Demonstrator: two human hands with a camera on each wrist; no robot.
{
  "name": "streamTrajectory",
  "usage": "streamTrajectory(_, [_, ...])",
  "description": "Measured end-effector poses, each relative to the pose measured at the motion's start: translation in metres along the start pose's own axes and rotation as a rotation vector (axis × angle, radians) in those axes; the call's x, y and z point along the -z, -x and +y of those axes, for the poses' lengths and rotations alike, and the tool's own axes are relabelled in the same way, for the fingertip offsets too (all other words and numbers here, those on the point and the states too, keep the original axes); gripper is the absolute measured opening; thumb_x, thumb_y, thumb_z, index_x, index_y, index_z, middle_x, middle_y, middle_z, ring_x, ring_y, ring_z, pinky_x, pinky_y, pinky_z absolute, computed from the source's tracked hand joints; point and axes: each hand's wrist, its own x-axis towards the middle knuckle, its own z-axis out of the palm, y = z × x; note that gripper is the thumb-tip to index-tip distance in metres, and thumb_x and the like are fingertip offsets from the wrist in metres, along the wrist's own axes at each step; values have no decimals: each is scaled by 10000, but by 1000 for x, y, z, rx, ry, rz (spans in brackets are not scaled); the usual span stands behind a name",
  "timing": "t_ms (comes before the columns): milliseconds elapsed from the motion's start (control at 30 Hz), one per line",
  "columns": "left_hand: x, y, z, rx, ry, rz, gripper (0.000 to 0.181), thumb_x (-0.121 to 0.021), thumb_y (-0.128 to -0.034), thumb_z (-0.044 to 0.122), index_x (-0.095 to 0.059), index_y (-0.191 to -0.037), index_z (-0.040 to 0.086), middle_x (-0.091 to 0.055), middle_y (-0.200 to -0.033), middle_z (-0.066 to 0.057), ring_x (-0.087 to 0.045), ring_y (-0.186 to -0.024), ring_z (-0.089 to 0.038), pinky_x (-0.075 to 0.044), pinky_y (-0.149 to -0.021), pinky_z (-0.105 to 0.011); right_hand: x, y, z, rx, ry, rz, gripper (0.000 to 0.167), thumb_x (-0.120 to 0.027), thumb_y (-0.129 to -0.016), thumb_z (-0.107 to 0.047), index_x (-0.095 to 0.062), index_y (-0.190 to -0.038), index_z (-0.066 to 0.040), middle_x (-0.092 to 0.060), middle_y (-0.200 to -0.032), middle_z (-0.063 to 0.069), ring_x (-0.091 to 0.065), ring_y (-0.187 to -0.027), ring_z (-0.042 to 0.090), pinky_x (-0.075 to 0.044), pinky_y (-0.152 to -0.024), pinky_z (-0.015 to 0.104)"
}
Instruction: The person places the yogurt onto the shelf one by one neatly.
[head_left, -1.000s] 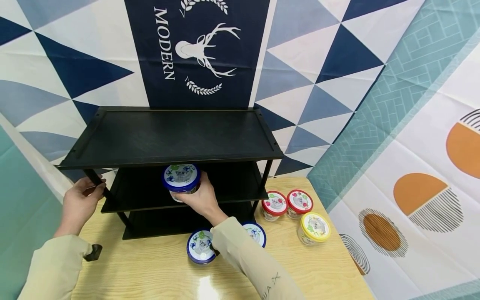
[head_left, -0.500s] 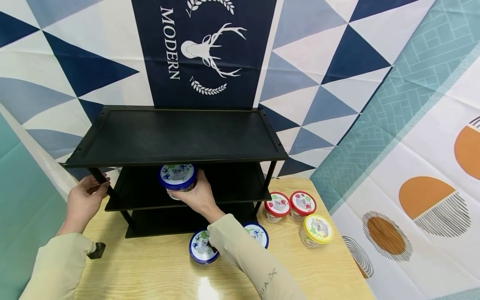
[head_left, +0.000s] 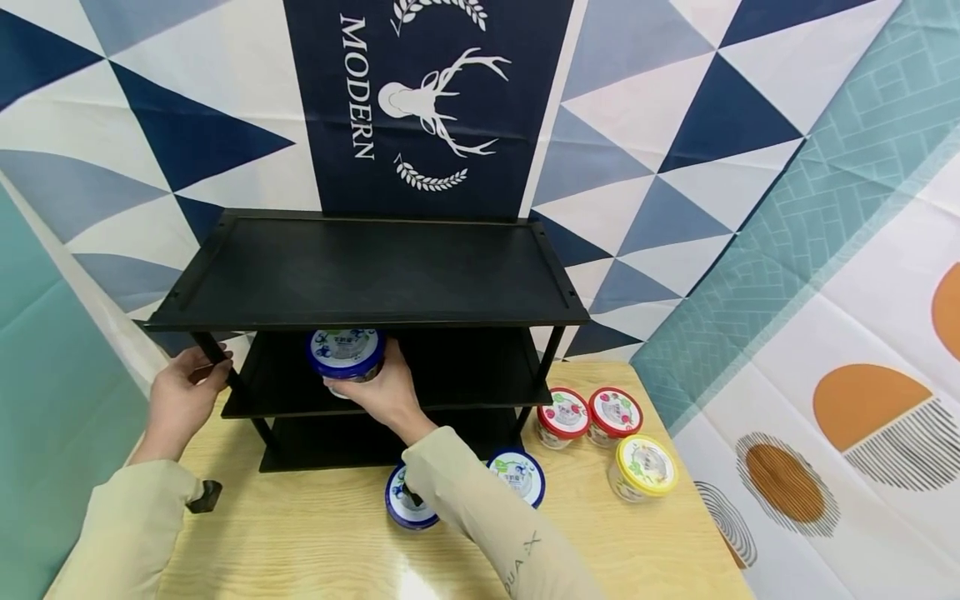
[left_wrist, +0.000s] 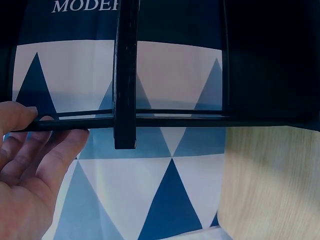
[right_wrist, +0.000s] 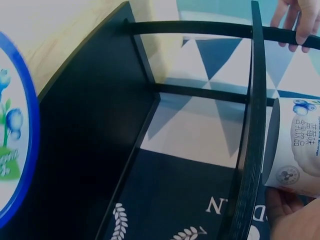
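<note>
A tub with a blue lid (head_left: pixel 347 350) and blueberry print is held by my right hand (head_left: pixel 386 392), thumb and fingers round its side. The tub is above the middle board of a black three-tier shelf (head_left: pixel 375 275), left of its centre; the top board's front edge hides part of the lid. Whether its base touches the board I cannot tell. In the right wrist view the tub's white wall (right_wrist: pixel 300 150) shows blueberry print. My left hand (head_left: pixel 180 404) grips the shelf's front left post (left_wrist: pixel 80 122), thumb on one side and fingers on the other.
Two more blue-lidded tubs stand before the shelf, one partly behind my right sleeve (head_left: pixel 411 504), the other right of it (head_left: pixel 517 475). Right of the shelf are two red-lidded tubs (head_left: pixel 564 412) and a yellow-lidded tub (head_left: pixel 643 468) on the wooden table (head_left: pixel 300 533). Patterned cloth hangs behind.
My right hand has carried the blue-lidded tub leftward along the middle board. My left hand keeps its grip on the post. The head view has shifted slightly.
</note>
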Motion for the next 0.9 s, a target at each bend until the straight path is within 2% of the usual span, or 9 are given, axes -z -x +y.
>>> streamTrajectory(333, [0,0,1,18,-6,-9,398,-482,-968,238,-518,-1252,-39,-481,-965,243,-419,-811,240,-448,-637,-17,-15,-1,-4,-18,-13,50,909,-838,-649,-424,-357,-1382,-182,-513,-1277,-1,-532,-1143,122,-472,-961,292])
streamTrajectory(633, [-1,0,1,27,-31,-14,408,-476,-972,258,-521,-1269,-18,-567,-1111,-31,-398,-819,246,-446,-640,-17,-24,2,-10,-43,-22,91,907,-851,-632,-414,-373,-1363,-167,-517,-1271,3,-533,-1147,139,-475,-958,315])
streamTrajectory(900, [0,0,1,25,-27,-15,404,-475,-972,258,-519,-1262,-21,-558,-1073,29,-396,-819,246,-446,-640,-19,-32,3,-13,-63,-28,111,935,-843,-637,-433,-344,-1385,-178,-495,-1288,-1,-524,-1163,150,-473,-963,322])
